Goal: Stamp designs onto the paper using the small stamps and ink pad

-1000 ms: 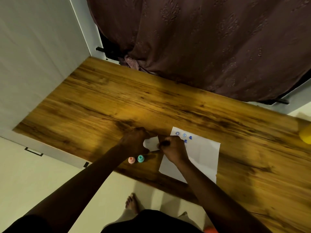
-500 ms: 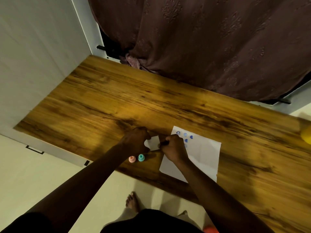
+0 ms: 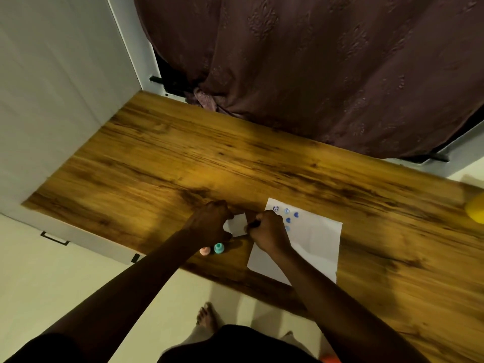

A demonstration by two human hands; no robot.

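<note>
Near the lower middle of the frame my left hand [image 3: 209, 224] is curled around the edge of a small white square thing [image 3: 237, 226], which I judge to be the ink pad, and keeps it flat on the wooden table [image 3: 183, 166]. My right hand [image 3: 267, 231] is closed like a fist on something small and dark at its fingertips; I think it is a stamp, but it is mostly hidden, so I cannot tell its shape. The two hands are close together and almost touch over the pad.

Just right of them lies the paper [image 3: 314, 242], a thin white sheet with soft fold lines and some blue prints [image 3: 288, 216] near its upper left corner. It looks very light and would slide easily on the smooth wood, so it is better to press it down than to pinch it.

At the table's front edge, below my left hand, stand a pink stamp [image 3: 205, 251] and a teal stamp [image 3: 219, 248], touching or nearly so. They look like small round plastic pieces, hard and light, easy to tip over. I would take one by its sides with two fingertips.
</note>
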